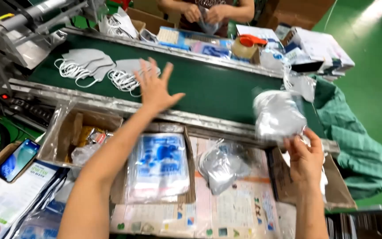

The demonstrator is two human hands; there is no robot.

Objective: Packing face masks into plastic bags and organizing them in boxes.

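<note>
the left hand [155, 88] is stretched out over the green conveyor belt [208, 84], fingers spread wide and empty, hovering just beside a loose pile of grey face masks [127, 73] with white ear loops near the belt's left end. a second pile of masks [85, 62] lies further left on the same belt. the right hand [306, 157] is at the near right edge of the belt, fingers closed on a clear plastic bag [277, 115] that looks stuffed with pale masks; the bag is blurred, so its contents are not sure. it hangs over the belt's near metal rail [200, 119], above an open cardboard box [339, 190].

on the bench in front of the belt, a stack of printed blue-and-clear packaging bags [158, 166] lies in a shallow carton near the middle, and a crumpled clear bag [219, 166] rests just right of it on printed paper. a plastic-lined cardboard box [74, 132] holding wrappers sits at the left, and a phone [17, 160] lies at the far left edge. a green cloth [354, 146] is heaped at the right end. across the belt, another person's hands [204, 13] are working a bag at the far edge.
</note>
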